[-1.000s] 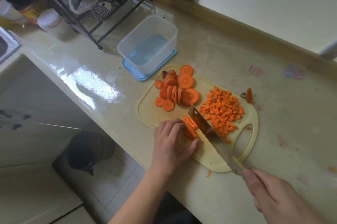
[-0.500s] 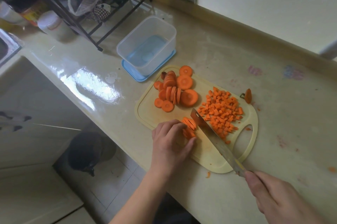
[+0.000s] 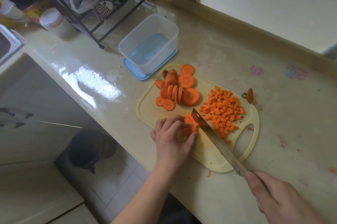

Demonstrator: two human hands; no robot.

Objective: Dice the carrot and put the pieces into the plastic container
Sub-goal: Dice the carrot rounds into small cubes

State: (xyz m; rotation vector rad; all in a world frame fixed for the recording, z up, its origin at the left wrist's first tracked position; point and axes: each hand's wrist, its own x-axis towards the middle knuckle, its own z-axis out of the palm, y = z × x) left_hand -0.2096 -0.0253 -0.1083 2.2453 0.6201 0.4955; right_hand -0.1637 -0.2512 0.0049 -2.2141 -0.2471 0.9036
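The left hand (image 3: 173, 138) clamps the carrot strips (image 3: 190, 125) on the cutting board (image 3: 206, 152). Keep its fingertips curled back from the knife (image 3: 213, 136) just right of them. The right hand (image 3: 277, 200) grips the handle; cut straight down. The plastic container (image 3: 148, 43) stands empty beyond the left hand.

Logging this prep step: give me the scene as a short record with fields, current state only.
left hand: holds a small stack of orange carrot strips on the cream plastic cutting board
right hand: grips the steel kitchen knife, blade against the strips
diced: heap of orange carrot cubes on the board's right side
uncut: round orange carrot slices at the board's far end
clear plastic container: no carrot inside, standing on a blue lid
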